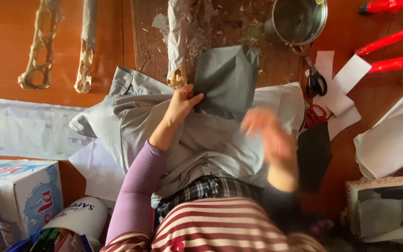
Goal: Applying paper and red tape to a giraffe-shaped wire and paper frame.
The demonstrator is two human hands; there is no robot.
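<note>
My left hand point(181, 104) pinches the lower left edge of a dark grey sheet of paper or cloth point(227, 79), holding it up over a pale grey garment point(220, 135) spread on my lap. My right hand point(270, 137) is blurred in motion just right of and below the sheet, fingers apart, holding nothing that I can see. A lilac sleeve covers my left arm.
A metal pot point(298, 19) stands at the top right. Black-handled scissors point(316, 80) and red-handled scissors point(314, 114) lie on white paper scraps point(339, 88). Woven paper sticks point(40, 44) lie top left. Cardboard box point(22, 191) at bottom left, red tubes point(392, 44) at right.
</note>
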